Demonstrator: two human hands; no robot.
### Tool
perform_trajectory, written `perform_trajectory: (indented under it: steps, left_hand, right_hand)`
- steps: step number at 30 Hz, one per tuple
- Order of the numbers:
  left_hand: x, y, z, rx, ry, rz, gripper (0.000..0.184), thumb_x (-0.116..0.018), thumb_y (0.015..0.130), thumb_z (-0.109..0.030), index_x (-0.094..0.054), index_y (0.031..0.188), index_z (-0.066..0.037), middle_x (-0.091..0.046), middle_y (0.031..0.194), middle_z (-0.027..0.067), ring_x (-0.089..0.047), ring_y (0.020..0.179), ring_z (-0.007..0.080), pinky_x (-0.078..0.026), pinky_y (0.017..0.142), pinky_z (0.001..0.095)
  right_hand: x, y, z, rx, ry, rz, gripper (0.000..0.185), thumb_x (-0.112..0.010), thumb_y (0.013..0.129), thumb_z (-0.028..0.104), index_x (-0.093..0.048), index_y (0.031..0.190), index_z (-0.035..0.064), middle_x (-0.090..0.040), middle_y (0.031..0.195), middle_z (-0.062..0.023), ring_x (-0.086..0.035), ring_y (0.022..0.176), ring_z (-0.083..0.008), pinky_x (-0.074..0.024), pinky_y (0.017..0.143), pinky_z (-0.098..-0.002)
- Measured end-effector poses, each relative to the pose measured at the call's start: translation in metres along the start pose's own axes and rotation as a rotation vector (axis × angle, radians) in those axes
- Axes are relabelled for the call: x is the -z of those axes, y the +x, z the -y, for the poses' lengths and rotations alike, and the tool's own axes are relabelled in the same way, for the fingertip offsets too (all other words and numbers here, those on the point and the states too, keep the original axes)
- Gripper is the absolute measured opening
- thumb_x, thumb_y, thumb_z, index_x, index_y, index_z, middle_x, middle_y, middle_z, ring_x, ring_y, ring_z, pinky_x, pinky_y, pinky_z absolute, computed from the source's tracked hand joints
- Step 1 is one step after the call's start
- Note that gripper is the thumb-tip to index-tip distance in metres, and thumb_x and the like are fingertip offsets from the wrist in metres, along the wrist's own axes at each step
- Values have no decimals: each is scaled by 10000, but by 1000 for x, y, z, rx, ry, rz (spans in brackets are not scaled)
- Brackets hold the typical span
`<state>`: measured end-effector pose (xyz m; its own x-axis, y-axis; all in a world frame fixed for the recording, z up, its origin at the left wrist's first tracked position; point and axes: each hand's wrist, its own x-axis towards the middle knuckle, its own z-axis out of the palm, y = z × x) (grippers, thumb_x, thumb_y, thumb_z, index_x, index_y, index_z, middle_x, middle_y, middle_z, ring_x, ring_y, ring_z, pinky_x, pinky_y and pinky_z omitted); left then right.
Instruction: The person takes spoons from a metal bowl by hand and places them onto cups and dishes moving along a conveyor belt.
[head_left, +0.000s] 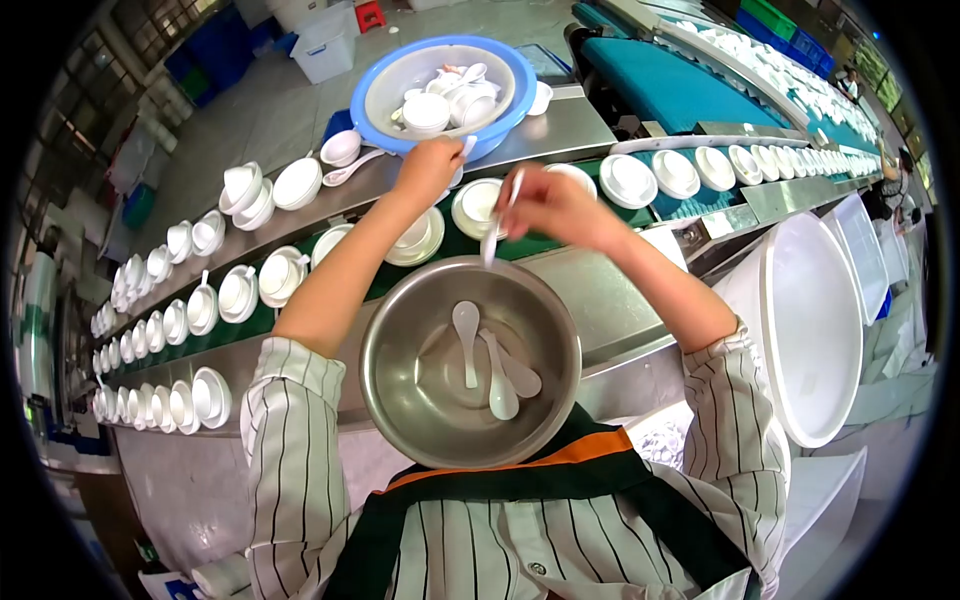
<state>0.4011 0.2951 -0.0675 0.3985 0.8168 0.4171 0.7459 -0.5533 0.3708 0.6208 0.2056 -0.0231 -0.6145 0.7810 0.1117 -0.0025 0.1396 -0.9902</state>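
Observation:
My left hand (430, 170) is closed around a white spoon (467, 150) at the front of a blue basin (365, 110). To its right, my right hand (560, 207) pinches another white spoon (489, 246), slightly blurred, over a bowl-and-saucer set (478, 200) on the green belt. Just below my hands sits a wide steel bowl (395, 385). Inside it lie three white spoons (502, 390). My left forearm partly covers the dish sets on the belt. Inside the blue basin, a white colander-like bowl (385, 85) holds white cups and other crockery (427, 112).
Bowl-and-saucer sets (238, 293) line the green belt (535, 244) on both sides. Stacked bowls (297, 184) stand along the far ledge, and more (211, 397) along the near one. A large white tub (815, 330) stands at right, beyond it a co-worker (893, 190).

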Motion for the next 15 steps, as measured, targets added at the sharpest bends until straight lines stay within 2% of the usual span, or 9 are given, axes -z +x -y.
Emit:
perform_trajectory:
  steps: [2, 3, 6, 8, 9, 12, 13, 14, 15]
  left_hand:
    - [-17, 4, 3, -39, 47, 80, 128, -634, 776, -117, -639, 843, -8, -623, 810, 195, -607, 783, 365, -467, 691, 449]
    - [-24, 5, 6, -70, 125, 109, 125, -635, 775, -117, -644, 840, -11, -625, 806, 195, -611, 776, 362, -470, 682, 452]
    - [-41, 10, 10, -102, 251, 207, 113, -626, 791, -143, -649, 825, -37, -635, 798, 164, -608, 772, 354, -468, 680, 444]
    - [-48, 6, 17, -58, 337, 356, 121, -622, 797, -148, -658, 840, -41, -645, 808, 162, -615, 786, 351, -475, 686, 449]
    - [-50, 3, 21, -10, 368, 424, 167, -638, 794, -196, -671, 866, -50, -650, 814, 174, -624, 802, 347, -482, 701, 460]
    - [-32, -9, 14, 231, 225, 479, 217, -657, 783, -246, -673, 888, -58, -651, 821, 178, -625, 803, 352, -483, 719, 467]
    - [-28, -15, 18, 160, 291, 422, 269, -667, 775, -282, -668, 936, -67, -649, 874, 163, -618, 845, 351, -482, 742, 459]
    - [-21, -24, 16, 52, 308, 285, 239, -643, 800, -253, -654, 946, -63, -638, 910, 137, -604, 872, 347, -476, 741, 453]
    - [-6, -35, 4, -44, 225, 201, 215, -638, 803, -226, -643, 937, -59, -628, 905, 133, -599, 861, 340, -474, 732, 444]
  right_hand:
    - [50, 24, -25, 130, -51, -316, 76, -555, 878, 35, -562, 911, -32, -648, 922, -127, -646, 791, -150, -543, 732, -269]
    - [73, 42, -49, 163, -81, -538, 122, -589, 855, 51, -584, 935, -41, -681, 823, -121, -675, 743, -157, -542, 681, -272]
    - [119, 69, -119, 72, -177, -798, 173, -640, 829, 96, -589, 898, -55, -678, 741, -122, -679, 688, -158, -543, 652, -268]
    - [129, 76, -170, -27, -127, -717, 184, -658, 814, 105, -596, 864, -60, -678, 738, -117, -680, 686, -162, -545, 632, -278]
    - [123, 74, -179, -56, -2, -661, 219, -694, 780, 146, -611, 831, -49, -670, 723, -127, -675, 644, -169, -538, 607, -280]
    - [108, 60, -138, -325, -509, -575, 352, -740, 734, 215, -601, 943, -32, -673, 802, -174, -681, 709, -244, -537, 649, -320]
    - [109, 60, -147, -200, -862, -674, 515, -770, 688, 270, -556, 1066, -7, -650, 919, -214, -658, 810, -322, -526, 696, -385]
    - [94, 50, -115, -96, -1130, -675, 567, -759, 697, 253, -508, 1142, 9, -618, 996, -218, -624, 882, -366, -508, 723, -429]
    - [82, 41, -92, 126, -1193, -669, 496, -730, 723, 210, -520, 1131, 22, -611, 1000, -193, -629, 846, -354, -506, 695, -429]
